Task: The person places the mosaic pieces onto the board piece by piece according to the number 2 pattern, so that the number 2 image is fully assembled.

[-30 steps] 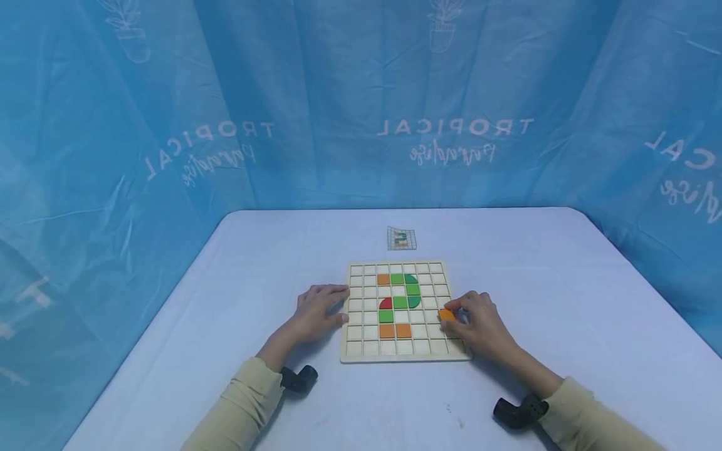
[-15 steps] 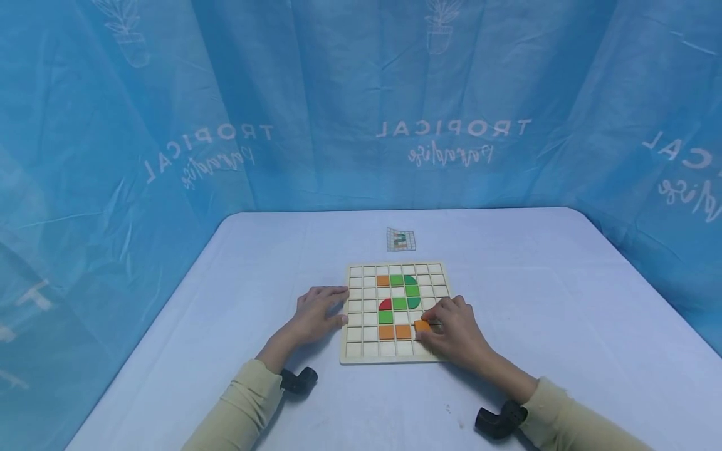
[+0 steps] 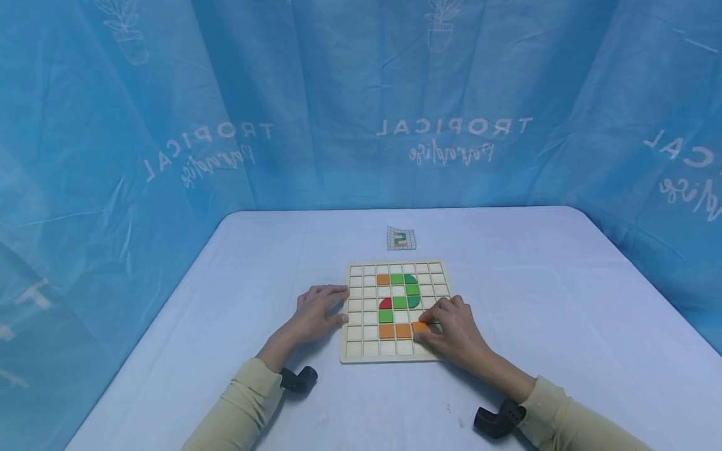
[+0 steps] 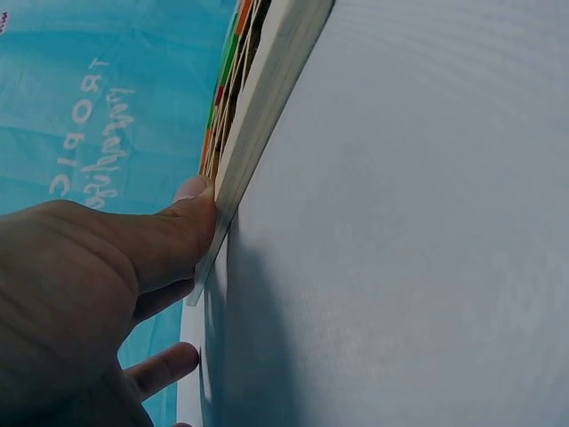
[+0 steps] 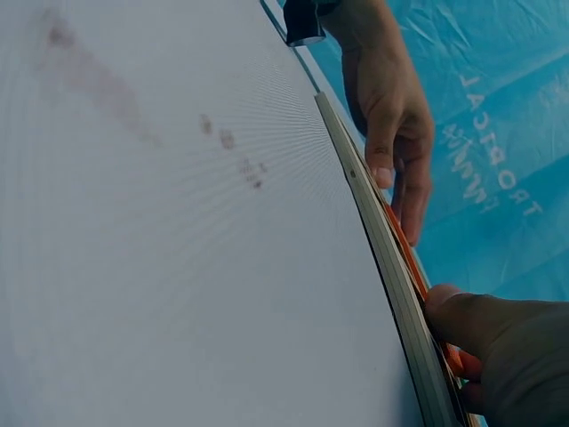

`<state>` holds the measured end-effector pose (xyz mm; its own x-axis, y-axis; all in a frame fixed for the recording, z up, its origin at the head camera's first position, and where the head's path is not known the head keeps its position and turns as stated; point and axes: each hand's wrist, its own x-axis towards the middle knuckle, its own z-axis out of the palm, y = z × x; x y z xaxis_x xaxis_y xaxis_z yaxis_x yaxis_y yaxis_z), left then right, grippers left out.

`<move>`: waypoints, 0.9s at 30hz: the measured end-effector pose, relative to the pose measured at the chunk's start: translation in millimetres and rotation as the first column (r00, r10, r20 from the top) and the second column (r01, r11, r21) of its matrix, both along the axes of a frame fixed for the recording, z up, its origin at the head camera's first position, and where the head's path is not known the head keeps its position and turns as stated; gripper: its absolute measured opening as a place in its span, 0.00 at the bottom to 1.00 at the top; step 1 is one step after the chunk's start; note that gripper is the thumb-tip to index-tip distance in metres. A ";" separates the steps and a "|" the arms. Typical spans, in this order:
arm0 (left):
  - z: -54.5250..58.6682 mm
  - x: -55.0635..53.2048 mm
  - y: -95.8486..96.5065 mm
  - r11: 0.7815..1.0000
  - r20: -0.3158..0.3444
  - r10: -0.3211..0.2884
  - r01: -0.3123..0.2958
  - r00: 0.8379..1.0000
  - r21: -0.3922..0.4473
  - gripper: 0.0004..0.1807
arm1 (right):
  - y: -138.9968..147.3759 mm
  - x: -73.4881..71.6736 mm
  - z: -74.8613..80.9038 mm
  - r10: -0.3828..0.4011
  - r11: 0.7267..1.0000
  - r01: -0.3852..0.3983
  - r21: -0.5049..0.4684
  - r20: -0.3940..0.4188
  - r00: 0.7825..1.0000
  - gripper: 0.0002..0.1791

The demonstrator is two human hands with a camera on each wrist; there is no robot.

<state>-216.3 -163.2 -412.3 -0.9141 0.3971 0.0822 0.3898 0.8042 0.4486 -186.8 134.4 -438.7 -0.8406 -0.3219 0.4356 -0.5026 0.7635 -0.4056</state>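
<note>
A wooden grid board (image 3: pixel 370 348) lies on the white table. Green, red and orange tiles form a winding figure in its cells. My right hand (image 3: pixel 454 332) pinches an orange square tile (image 3: pixel 420 327) between thumb and fingers, at the right end of the bottom row of orange squares. Whether that tile sits flat in its cell is hard to tell. My left hand (image 3: pixel 317 314) touches the board's left edge with fingers extended. In the left wrist view, the thumb (image 4: pixel 194 189) rests on the board's rim (image 4: pixel 258 116).
Behind the board lies a small pattern card (image 3: pixel 401 238) with a similar coloured figure. Blue printed curtains (image 3: pixel 327 81) enclose the table (image 3: pixel 271 250) at the back and sides. Black devices are strapped on both wrists.
My right hand has brought the orange tile leftward from the board's right side to beside the other two orange squares, then lowered it slightly. The left hand has stayed in place.
</note>
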 end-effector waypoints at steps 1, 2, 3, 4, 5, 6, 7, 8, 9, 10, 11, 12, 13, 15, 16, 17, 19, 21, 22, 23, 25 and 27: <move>0.0 -0.1 -0.1 1.000 0.000 0.001 -0.001 1.000 0.001 0.29 | -0.1 0.0 0.0 0.000 1.000 0.000 0.001 0.000 1.000 0.18; -0.1 -0.3 -0.1 1.000 0.002 0.002 -0.002 1.000 0.002 0.30 | -0.3 -0.1 0.1 0.000 1.000 0.000 0.001 0.000 1.000 0.18; 0.0 -0.4 -0.2 1.000 0.004 0.003 -0.003 1.000 0.004 0.30 | -0.4 -0.3 0.0 0.000 1.000 0.000 0.002 0.001 1.000 0.18; -0.1 -0.5 -0.3 1.000 0.004 0.003 -0.003 1.000 0.007 0.30 | -0.4 -0.3 -0.1 0.001 1.000 -0.001 0.001 0.004 1.000 0.18; -0.6 -0.6 -0.3 1.000 0.004 0.003 -0.003 1.000 0.008 0.30 | -0.5 -0.2 -0.1 0.001 1.000 -0.001 0.002 0.006 1.000 0.18; -0.7 -0.6 -0.3 1.000 0.004 0.003 -0.003 1.000 0.008 0.30 | -0.5 -0.2 -0.2 0.001 1.000 -0.001 0.003 0.009 1.000 0.18; -1.0 -0.8 -0.2 1.000 0.005 0.003 -0.003 1.000 0.008 0.30 | -0.3 0.0 -0.2 0.001 1.000 -0.002 0.003 0.013 1.000 0.17; -1.4 -0.9 -0.1 1.000 0.003 0.003 -0.003 1.000 0.007 0.30 | -0.2 0.1 -0.3 0.002 1.000 -0.002 0.004 0.016 1.000 0.17; -1.7 -1.0 0.1 1.000 0.003 0.003 -0.003 1.000 0.006 0.29 | 0.1 0.2 -0.5 0.002 1.000 -0.002 0.003 0.020 1.000 0.17; -2.0 -1.2 0.3 1.000 0.003 0.002 -0.002 1.000 0.005 0.29 | 0.3 0.3 -0.5 0.003 1.000 -0.003 0.002 0.021 1.000 0.17; -2.2 -1.5 0.5 1.000 0.005 0.001 -0.001 1.000 0.003 0.29 | 0.7 0.4 -0.5 0.003 1.000 -0.003 0.001 0.021 1.000 0.17; -2.2 -1.7 0.6 1.000 0.005 0.000 0.000 1.000 0.002 0.29 | 1.0 0.3 -0.5 0.004 1.000 -0.004 -0.001 0.019 1.000 0.17; -2.3 -2.0 0.7 1.000 0.006 -0.001 0.001 1.000 0.001 0.30 | 1.5 0.2 -0.2 0.006 1.000 -0.006 -0.006 0.015 1.000 0.17; -2.0 -2.1 1.0 1.000 0.004 -0.002 0.002 1.000 0.002 0.30 | 2.8 -0.2 0.4 0.009 1.000 -0.009 -0.021 0.003 1.000 0.17; -2.1 -2.2 1.1 1.000 0.001 -0.003 0.003 1.000 0.001 0.30 | 3.7 -0.5 1.0 0.012 1.000 -0.012 -0.029 -0.004 1.000 0.17; -2.0 -2.4 1.2 1.000 0.001 -0.002 0.002 1.000 0.000 0.30 | 4.8 -1.0 1.7 0.015 0.999 -0.016 -0.041 -0.012 1.000 0.16; -1.9 -2.5 1.3 1.000 0.001 0.003 -0.003 1.000 -0.003 0.30 | 7.3 -2.3 3.6 0.025 0.997 -0.028 -0.072 -0.037 0.999 0.13; -2.4 -2.3 1.1 1.000 -0.008 0.009 -0.009 1.000 -0.007 0.29 | 10.6 -3.8 5.9 0.027 0.995 -0.031 -0.094 -0.052 0.998 0.11; -2.7 -2.2 0.9 1.000 -0.011 0.012 -0.012 1.000 -0.009 0.29 | 12.5 -4.5 7.6 0.023 0.994 -0.029 -0.103 -0.056 0.998 0.09; -2.9 -1.9 0.8 1.000 -0.014 0.016 -0.016 1.000 -0.011 0.29 | 14.6 -5.2 9.2 0.018 0.993 -0.024 -0.112 -0.059 0.998 0.09; -3.6 -0.3 0.4 1.000 -0.032 0.018 -0.019 0.999 -0.013 0.28 | 18.9 -6.3 12.9 -0.004 0.993 -0.001 -0.117 -0.047 0.999 0.08; -3.0 1.7 -0.1 1.000 -0.045 0.018 -0.019 0.999 -0.008 0.27 | 23.2 -7.7 17.0 -0.037 0.993 0.033 -0.109 -0.032 0.999 0.08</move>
